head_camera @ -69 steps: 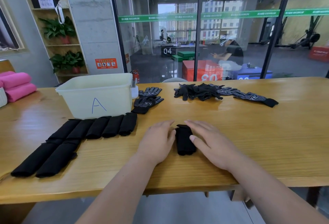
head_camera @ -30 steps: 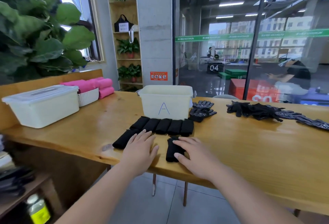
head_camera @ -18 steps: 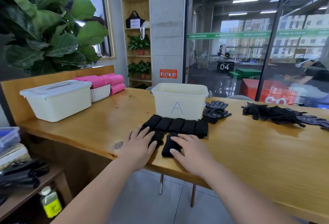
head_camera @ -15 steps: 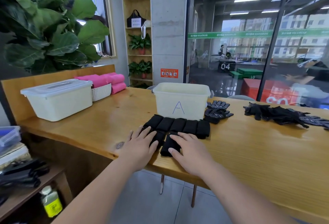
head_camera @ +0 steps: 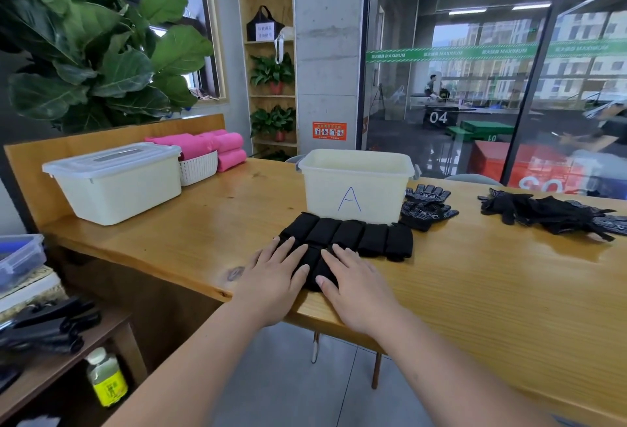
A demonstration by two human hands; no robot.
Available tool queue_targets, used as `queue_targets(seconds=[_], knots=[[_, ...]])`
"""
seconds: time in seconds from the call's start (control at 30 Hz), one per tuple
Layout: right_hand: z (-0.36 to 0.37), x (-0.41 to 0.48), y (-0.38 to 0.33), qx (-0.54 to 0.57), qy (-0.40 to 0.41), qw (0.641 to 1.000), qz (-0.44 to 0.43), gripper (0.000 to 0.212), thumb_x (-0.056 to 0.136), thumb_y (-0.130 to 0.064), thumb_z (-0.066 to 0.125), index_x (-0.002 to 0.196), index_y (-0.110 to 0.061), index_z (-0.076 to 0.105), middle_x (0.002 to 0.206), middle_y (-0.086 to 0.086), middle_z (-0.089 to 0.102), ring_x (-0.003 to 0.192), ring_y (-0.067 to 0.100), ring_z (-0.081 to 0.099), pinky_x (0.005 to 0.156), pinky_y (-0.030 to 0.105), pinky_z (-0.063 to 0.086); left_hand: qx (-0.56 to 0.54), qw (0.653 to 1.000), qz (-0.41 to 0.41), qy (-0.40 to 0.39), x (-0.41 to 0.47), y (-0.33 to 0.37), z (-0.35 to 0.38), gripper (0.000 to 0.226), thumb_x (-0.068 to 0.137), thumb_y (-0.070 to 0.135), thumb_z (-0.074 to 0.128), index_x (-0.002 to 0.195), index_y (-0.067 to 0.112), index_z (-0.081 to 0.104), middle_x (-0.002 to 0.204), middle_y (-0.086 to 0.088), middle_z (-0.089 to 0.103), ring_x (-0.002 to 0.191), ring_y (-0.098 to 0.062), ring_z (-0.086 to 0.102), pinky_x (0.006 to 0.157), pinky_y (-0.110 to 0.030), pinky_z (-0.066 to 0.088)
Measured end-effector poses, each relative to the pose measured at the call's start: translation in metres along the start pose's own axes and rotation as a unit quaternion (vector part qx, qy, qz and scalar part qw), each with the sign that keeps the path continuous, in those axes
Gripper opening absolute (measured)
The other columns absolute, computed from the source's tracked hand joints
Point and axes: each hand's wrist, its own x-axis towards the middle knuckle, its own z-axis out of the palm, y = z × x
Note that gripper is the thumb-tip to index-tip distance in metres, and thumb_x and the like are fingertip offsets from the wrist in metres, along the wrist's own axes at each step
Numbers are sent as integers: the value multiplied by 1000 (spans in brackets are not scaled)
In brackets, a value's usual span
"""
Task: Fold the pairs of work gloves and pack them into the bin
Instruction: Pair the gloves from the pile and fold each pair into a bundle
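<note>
Both hands lie palm down near the tabletop [head_camera: 475, 284] front edge. Left hand [head_camera: 271, 277]: fingers [head_camera: 286, 247] straight, slightly spread, tips resting on black folded glove fabric. Right hand [head_camera: 353, 287]: fingers [head_camera: 341, 252] also straight and spread, thumb against the near end of a folded glove bundle [head_camera: 312, 262]. Neither hand grips anything. I read that bundle as lying between the two hands, touching both.

Just behind it a row of folded glove bundles [head_camera: 349, 235] sits side by side, touching the front wall of the open bin marked "A" [head_camera: 354, 185]. I cannot tell what is inside the bin.

Right of the bin lies a dotted unfolded glove pair [head_camera: 425, 208]. Further right, well apart, is a loose pile of gloves [head_camera: 543, 213].

At far left stand a lidded white bin [head_camera: 115, 182], a white basket [head_camera: 198, 168] and pink rolled towels [head_camera: 220, 148].
</note>
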Motion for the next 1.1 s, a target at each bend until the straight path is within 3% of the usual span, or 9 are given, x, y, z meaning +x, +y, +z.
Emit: queue_targets(seconds=[0.3, 0.53, 0.9, 1.1], knots=[[-11, -10, 8, 97, 63, 993, 9, 66, 107, -67, 22, 167, -40, 15, 176, -14, 8, 162, 10, -2, 132, 42, 13, -37, 999, 20, 13, -1, 17, -17, 62, 109, 63, 22, 167, 41, 22, 175, 17, 9, 161, -7, -14, 131, -37, -5], [-44, -33, 60, 53, 52, 996, 39, 65, 108, -64, 26, 167, -35, 22, 175, -9, 14, 163, 15, 4, 131, 42, 14, -35, 997, 59, 20, 13, 76, -15, 70, 104, 72, 19, 165, 39, 29, 175, 14, 15, 162, -8, -5, 132, -39, 4], [-85, -98, 186, 2, 60, 987, 152, 74, 103, -72, 20, 166, -36, 23, 174, -8, 21, 162, 18, 14, 130, 47, 21, -16, 989, 144, -14, 49, 198, 18, 75, 103, 75, 11, 165, 36, 28, 176, 8, 13, 163, -16, -3, 132, -45, 6], [-100, -126, 234, -55, 45, 978, 195, 74, 104, -71, 20, 167, -32, 21, 175, -6, 18, 162, 19, 11, 131, 47, 18, -12, 983, 179, -42, 61, 257, 31, 74, 104, 72, 13, 166, 33, 28, 177, 4, 14, 164, -18, 0, 132, -46, 6]])
